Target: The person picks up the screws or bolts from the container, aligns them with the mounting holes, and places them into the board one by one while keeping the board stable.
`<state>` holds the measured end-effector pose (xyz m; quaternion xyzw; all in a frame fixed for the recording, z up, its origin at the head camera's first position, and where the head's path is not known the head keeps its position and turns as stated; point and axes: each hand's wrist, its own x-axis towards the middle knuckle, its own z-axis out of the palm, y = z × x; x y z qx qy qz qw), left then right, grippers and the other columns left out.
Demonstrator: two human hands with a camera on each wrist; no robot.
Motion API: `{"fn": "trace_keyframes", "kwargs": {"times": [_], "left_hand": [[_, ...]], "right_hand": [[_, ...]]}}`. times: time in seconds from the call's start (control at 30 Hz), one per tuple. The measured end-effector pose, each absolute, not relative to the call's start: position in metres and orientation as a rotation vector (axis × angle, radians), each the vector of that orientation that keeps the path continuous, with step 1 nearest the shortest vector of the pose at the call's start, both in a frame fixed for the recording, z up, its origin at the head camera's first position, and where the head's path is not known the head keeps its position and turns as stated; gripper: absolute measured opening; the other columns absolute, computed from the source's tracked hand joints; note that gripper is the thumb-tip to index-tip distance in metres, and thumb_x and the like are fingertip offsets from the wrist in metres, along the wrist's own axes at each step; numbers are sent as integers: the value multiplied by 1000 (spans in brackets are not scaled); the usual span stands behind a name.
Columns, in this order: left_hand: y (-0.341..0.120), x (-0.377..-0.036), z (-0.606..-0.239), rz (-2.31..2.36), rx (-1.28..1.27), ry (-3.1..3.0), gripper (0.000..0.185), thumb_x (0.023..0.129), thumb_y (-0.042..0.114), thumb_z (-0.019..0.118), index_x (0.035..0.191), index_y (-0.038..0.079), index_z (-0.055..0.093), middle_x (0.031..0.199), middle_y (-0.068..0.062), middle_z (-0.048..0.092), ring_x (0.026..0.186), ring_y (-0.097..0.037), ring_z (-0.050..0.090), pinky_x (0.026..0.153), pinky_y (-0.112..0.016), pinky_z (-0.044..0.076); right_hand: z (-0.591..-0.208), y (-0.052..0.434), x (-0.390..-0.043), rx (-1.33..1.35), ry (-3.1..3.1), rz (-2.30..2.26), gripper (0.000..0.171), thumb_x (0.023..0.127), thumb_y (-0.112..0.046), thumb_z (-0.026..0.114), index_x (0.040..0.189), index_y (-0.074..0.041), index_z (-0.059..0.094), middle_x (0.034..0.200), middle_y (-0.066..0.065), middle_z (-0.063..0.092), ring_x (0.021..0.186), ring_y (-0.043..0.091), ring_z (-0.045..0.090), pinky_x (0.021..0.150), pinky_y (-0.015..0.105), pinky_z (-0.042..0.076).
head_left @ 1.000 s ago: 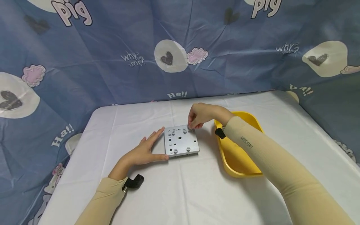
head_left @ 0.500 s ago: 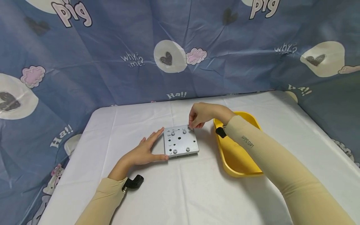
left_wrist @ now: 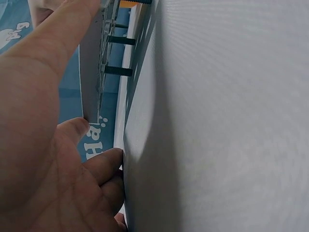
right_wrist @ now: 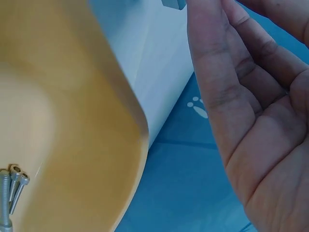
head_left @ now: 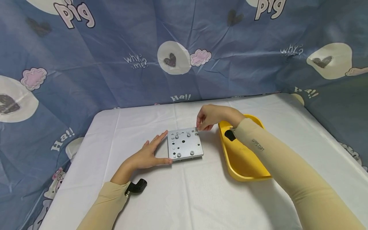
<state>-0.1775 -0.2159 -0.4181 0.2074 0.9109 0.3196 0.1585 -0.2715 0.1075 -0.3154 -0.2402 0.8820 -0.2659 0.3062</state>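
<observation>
A square silver metal plate (head_left: 185,145) with holes and several socket-head bolts lies on the white table. In the left wrist view, threaded bolt shanks (left_wrist: 119,71) stick out of its underside. My left hand (head_left: 146,156) holds the plate's left side, thumb at the near corner and index finger at the far corner. My right hand (head_left: 209,116) is at the plate's far right corner with fingers bent and thumb close to the index finger. Its fingertips fall outside the right wrist view, so whether they pinch anything is hidden. Small raised bits show beside them on the plate.
A yellow bin (head_left: 242,159) stands right of the plate, partly under the right forearm. Loose bolts (right_wrist: 14,186) lie in it. White cloth (head_left: 161,198) covers the table, and a blue printed curtain (head_left: 115,80) hangs behind.
My right hand has shifted slightly right toward the plate's far right corner, uncovering small raised bits there. The left hand and the plate have stayed put.
</observation>
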Motion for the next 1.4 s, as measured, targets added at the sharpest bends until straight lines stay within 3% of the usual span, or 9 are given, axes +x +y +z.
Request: {"fn": "trace_keyframes", "kwargs": {"times": [1.17,1.4], "left_hand": [[-220,-176,-422,930,596,2595,121,85,56,88,175,28,11,182,-7,15,169,-41,7,133,-69,-5],[-220,-179,-419,911,630,2605,120,87,57,86,175,26,10,182,-7,13,169,-42,7,133,-70,-5]], "right_hand": [[-324,146,-267,-582,2364,-780,14,99,-11,77,108,0,76,78,1,70,70,10,66,74,23,62],[-319,161,-266,-543,2367,-795,15,101,-12,76,110,1,74,83,8,75,71,13,66,75,26,63]]}}
